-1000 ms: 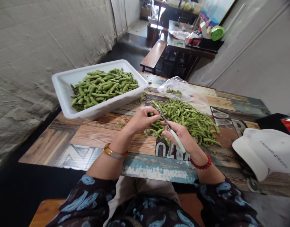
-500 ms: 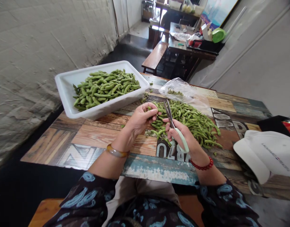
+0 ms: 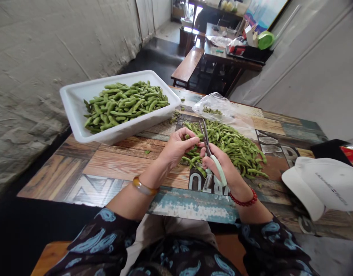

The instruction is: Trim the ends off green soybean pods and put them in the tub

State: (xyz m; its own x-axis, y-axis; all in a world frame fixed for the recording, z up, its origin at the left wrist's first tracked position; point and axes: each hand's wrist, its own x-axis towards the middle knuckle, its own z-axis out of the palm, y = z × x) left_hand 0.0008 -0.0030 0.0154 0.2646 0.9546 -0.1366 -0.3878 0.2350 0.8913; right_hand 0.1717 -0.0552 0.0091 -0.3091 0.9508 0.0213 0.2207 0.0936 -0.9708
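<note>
Between thumb and fingers, my left hand (image 3: pixel 180 145) pinches a green edamame pod (image 3: pixel 188 137), partly covered by the fingers. My right hand (image 3: pixel 218 163) grips scissors (image 3: pixel 205 135) with pale green handles, the blades pointing up and slightly parted. The fingertips of both hands almost meet beside the blades. Loose edamame pods lie in a heap (image 3: pixel 240 147) on the table, behind and to the right of my hands. At the left, a white plastic tub (image 3: pixel 121 132) holds many more pods.
A clear plastic bag (image 3: pixel 215 101) with green trimmings lies behind the heap. On the right of the patterned wooden table (image 3: pixel 121 165) rests a white cap (image 3: pixel 323 188). Farther back stand a bench (image 3: pixel 188 65) and another cluttered table (image 3: pixel 216 57); walls flank both sides.
My left hand has shifted slightly right, bringing its fingertips closer to the right hand and the scissors. The view has moved a little.
</note>
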